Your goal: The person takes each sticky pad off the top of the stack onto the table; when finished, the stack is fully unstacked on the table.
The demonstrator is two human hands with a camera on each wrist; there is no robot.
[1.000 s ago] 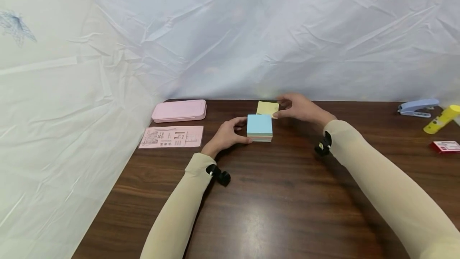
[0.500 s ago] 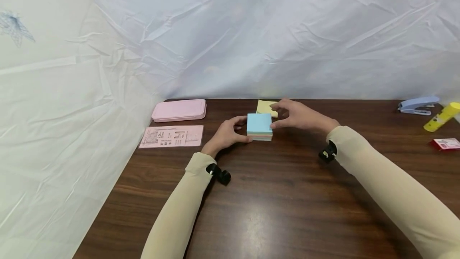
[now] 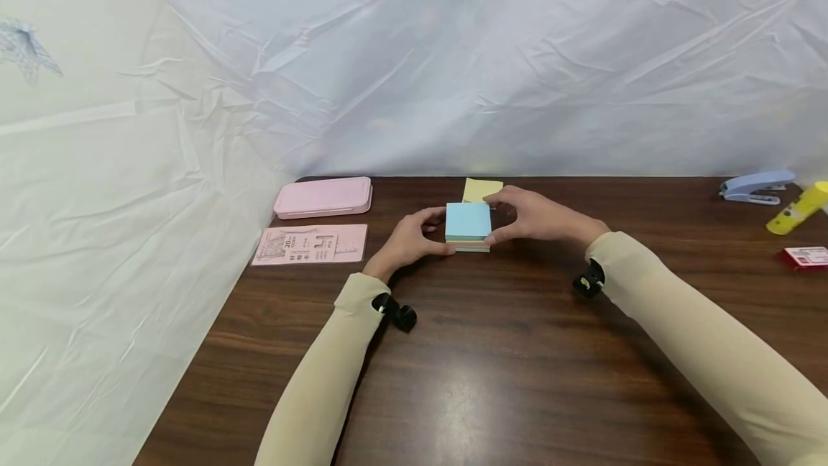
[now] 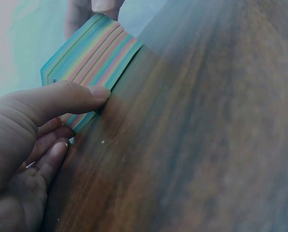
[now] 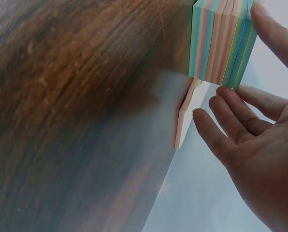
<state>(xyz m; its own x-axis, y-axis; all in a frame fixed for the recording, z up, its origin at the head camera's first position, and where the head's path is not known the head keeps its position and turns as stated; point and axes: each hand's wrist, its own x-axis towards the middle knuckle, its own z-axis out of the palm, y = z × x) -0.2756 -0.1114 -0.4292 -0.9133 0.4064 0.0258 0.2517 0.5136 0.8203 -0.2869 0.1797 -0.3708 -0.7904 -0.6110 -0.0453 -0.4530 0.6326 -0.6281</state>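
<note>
Dark wooden surface (image 3: 491,351) carries the blue-topped, rainbow-edged block of sticky notes (image 3: 468,225) at centre. My left hand (image 3: 409,239) and right hand (image 3: 537,216) grip its opposite sides; steady, even pressure should keep the sheets squared.

We see a dark brown wooden table (image 3: 504,372) with a streaky grain and a soft sheen of light on its near middle. Behind it and along its left side hangs a wrinkled white sheet (image 3: 414,70), creased all over, with faint blue-grey prints near its top edge and at far left. The sheet drapes down past the table's left edge. The lighting is even and cool.
</note>
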